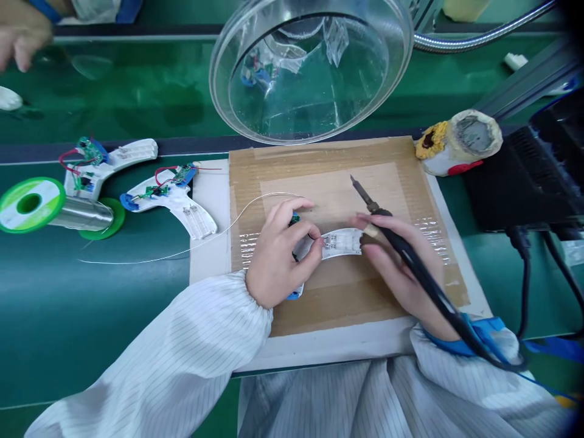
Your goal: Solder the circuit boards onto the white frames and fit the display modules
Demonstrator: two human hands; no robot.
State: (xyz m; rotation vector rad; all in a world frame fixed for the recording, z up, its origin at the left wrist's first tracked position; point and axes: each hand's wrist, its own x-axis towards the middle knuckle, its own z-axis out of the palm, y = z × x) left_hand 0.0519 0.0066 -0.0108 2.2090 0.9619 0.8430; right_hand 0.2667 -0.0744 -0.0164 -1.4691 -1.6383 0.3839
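Observation:
My left hand (283, 252) is over a curved white plastic part (342, 242) on the cardboard. Its thumb and index finger are pinched together at that part; what is between them is too small to make out. A thin solder wire (237, 216) arcs from the left and passes behind the raised fingers. Beneath the hand, bits of a green board and a blue piece (294, 295) show. My right hand (406, 267) grips a soldering iron (385, 225), its tip pointing up and left, clear of the part. The right fingertips are close to the part's right end.
Left are a solder spool (86, 213) and two white parts, one behind (132, 152) and one nearer (191, 213), with boards and red wires. A magnifier lens (310, 79) overhangs the cardboard mat (356, 307). Right stand a jar (477, 137) and black box (506, 176). A co-worker's hand (22, 39) is top left.

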